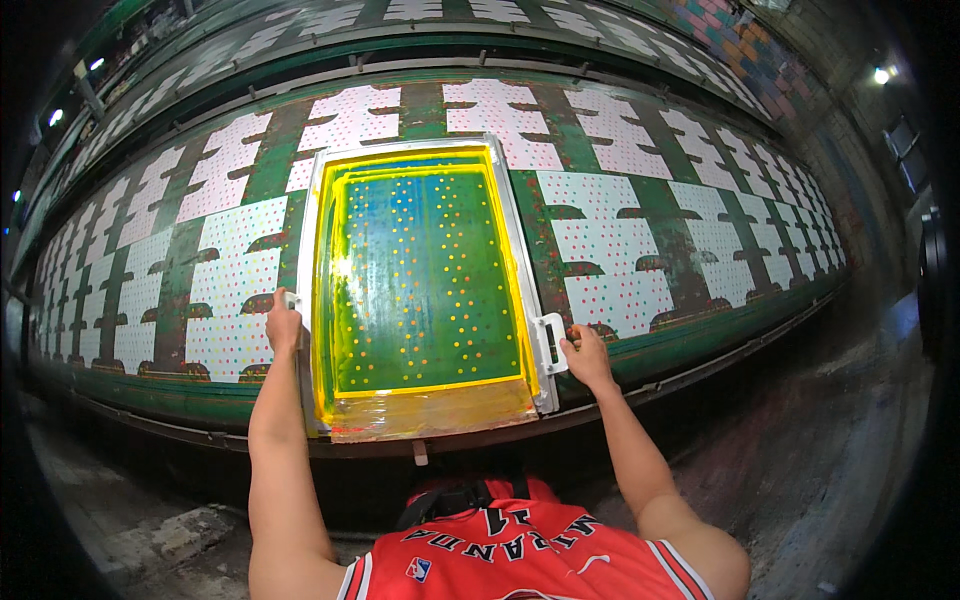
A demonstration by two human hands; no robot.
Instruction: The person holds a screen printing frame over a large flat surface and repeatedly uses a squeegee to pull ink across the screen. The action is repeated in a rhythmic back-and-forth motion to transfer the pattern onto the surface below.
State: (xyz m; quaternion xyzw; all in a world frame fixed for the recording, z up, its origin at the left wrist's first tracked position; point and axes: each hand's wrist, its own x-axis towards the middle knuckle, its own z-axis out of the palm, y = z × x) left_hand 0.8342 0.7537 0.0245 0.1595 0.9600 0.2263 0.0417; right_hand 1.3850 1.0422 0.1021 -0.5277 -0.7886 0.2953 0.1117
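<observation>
A screen-printing frame (pixel 518 255) with metal rails lies on the long green table, tilted slightly. Its green mesh (pixel 425 290) carries rows of small yellow and orange dots, bordered by yellow ink and tape. Brownish, shiny tape covers its near end. My left hand (pixel 284 325) is closed around the white handle (pixel 292 300) on the left rail. My right hand (pixel 588 355) has curled fingers at the outer bar of the white right handle (pixel 552 342); part of the grip is hidden. Dotted white pieces (pixel 605 250) lie flat on both sides of the frame.
Two rows of pink and white dotted pieces (pixel 228 165) run along the green table (pixel 640 362). Farther off stands another long table (pixel 300 50) with similar pieces. A metal rail edges the near side. Concrete floor (pixel 780 420) shows at the right, beside a wall.
</observation>
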